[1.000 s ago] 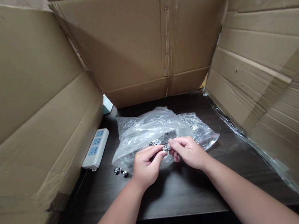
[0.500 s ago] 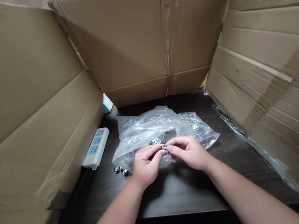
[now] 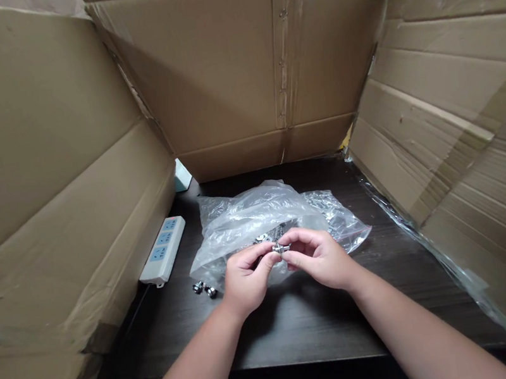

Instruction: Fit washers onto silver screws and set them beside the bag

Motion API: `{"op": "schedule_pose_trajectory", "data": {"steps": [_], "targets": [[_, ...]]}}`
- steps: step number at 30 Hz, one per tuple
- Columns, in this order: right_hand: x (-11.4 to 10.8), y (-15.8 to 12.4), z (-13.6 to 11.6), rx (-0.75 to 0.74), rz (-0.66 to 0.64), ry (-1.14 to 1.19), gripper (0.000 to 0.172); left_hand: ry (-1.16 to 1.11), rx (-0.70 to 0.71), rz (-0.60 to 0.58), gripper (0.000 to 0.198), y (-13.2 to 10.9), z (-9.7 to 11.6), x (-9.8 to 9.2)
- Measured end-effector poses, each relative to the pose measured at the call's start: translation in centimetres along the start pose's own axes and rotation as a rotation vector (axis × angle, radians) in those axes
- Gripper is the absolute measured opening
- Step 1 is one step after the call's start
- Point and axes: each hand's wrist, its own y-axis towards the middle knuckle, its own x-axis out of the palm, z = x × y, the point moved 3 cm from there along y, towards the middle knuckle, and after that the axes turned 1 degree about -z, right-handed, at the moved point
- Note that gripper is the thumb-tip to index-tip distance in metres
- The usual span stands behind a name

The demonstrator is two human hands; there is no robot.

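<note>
Between both sets of fingertips is a small shiny metal fitting (image 3: 281, 248), with a ring-like middle and a short shaft pointing right. My left hand (image 3: 250, 283) pinches its left end between thumb and fingers. From the other side, the thumb and fingers of my right hand (image 3: 320, 260) close on the right end. Just beyond my hands lies a cloudy plastic bag (image 3: 247, 213), its mouth towards me, with small metal and dark parts (image 3: 263, 238) showing inside. Several loose black-and-silver parts (image 3: 205, 289) lie on the table left of my left hand.
A clear zip bag (image 3: 347, 219) lies on the right, partly under the cloudy one. To the left, a white power strip (image 3: 163, 252) rests by the cardboard wall (image 3: 104, 194). Cardboard also encloses the dark table (image 3: 306, 341) at the back and right.
My right fingers have shifted slightly on the metal fitting, and more of its shaft shows between my hands. The bags and loose parts have stayed put.
</note>
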Motion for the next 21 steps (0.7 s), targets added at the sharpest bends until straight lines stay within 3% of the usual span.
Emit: {"op": "schedule_pose_trajectory", "data": {"steps": [6, 10, 12, 16, 21], "targets": [[-0.03, 0.04, -0.37, 0.011, -0.071, -0.047, 0.017, 0.098, 0.104, -0.043, 0.012, 0.11, 0.5, -0.04], [-0.16, 0.3, -0.11, 0.045, -0.073, -0.135, 0.035, 0.101, 0.098, -0.035, 0.011, 0.1, 0.51, -0.04], [-0.25, 0.37, 0.13, 0.056, -0.045, -0.117, 0.038, 0.078, 0.069, -0.018, 0.011, 0.08, 0.44, -0.03], [-0.22, 0.21, 0.27, 0.009, -0.012, -0.007, 0.023, -0.078, -0.061, 0.016, 0.013, 0.0, 0.05, 0.05], [-0.12, -0.02, -0.17, -0.108, 0.025, -0.107, 0.017, -0.202, -0.166, 0.05, 0.018, -0.11, -0.13, 0.13]]}}
